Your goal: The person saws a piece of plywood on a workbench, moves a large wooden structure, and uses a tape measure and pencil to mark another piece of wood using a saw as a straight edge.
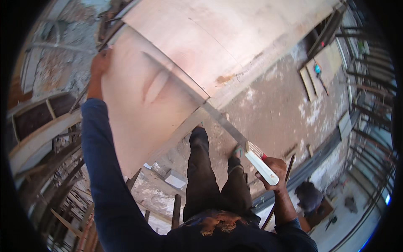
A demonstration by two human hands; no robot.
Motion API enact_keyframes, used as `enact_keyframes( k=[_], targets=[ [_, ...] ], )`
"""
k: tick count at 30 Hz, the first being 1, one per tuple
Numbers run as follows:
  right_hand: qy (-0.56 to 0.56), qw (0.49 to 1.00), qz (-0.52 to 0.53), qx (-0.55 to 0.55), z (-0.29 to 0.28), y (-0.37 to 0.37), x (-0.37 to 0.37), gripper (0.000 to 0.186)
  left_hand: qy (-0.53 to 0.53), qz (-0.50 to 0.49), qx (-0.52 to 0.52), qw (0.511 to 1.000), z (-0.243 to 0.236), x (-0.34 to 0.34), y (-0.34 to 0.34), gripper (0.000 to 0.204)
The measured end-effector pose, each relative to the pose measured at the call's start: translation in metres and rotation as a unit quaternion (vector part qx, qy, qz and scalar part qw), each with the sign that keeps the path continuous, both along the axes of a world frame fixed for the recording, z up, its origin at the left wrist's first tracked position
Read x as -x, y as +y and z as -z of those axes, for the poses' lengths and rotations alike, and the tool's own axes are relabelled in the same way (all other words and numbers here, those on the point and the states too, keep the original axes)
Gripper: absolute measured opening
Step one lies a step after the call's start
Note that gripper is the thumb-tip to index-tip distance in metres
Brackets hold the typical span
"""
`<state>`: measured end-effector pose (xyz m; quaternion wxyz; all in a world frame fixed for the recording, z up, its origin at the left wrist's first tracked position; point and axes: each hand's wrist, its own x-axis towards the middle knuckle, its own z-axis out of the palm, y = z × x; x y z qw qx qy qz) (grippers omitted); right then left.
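Observation:
My right hand is wrapped round the white handle of a handsaw. The saw's long grey blade slants up and left over the edge of the plywood, blurred toward its far end. A dark straight gap separates a smaller plywood piece on the left from a larger plywood sheet. With the arm stretched far forward, my left hand grips the smaller piece at its far left edge. Its fingers are partly hidden there. A thin line runs across the larger sheet.
My legs stand just below the plywood's near edge. Stacked timber lies at left, with dark poles at right. A blue-and-black tool rests on boards at far right. Another person is low at lower right.

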<state>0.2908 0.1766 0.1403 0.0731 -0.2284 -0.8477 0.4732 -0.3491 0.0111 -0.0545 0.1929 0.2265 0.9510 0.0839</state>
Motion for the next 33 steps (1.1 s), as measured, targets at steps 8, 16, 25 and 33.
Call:
enact_keyframes(
  k=[8, 16, 25, 33],
  targets=[
    [0.079, 0.994, 0.025, 0.07, 0.012, -0.008, 0.007, 0.024, -0.09, -0.022, -0.143, 0.985, 0.028, 0.067, 0.001, 0.099],
    [0.127, 0.99, 0.014, 0.067, 0.017, 0.006, -0.004, 0.033, -0.045, -0.089, -0.082, 0.992, -0.064, 0.045, 0.002, 0.104],
    [0.095, 0.989, 0.037, 0.107, 0.035, 0.02, -0.016, 0.026, 0.052, -0.068, -0.095, 0.992, -0.129, 0.015, -0.014, 0.096],
    [0.069, 0.991, -0.027, 0.11, 0.062, 0.031, 0.026, 0.018, 0.011, -0.067, -0.061, 0.996, -0.114, 0.022, -0.008, 0.109]
  ],
)
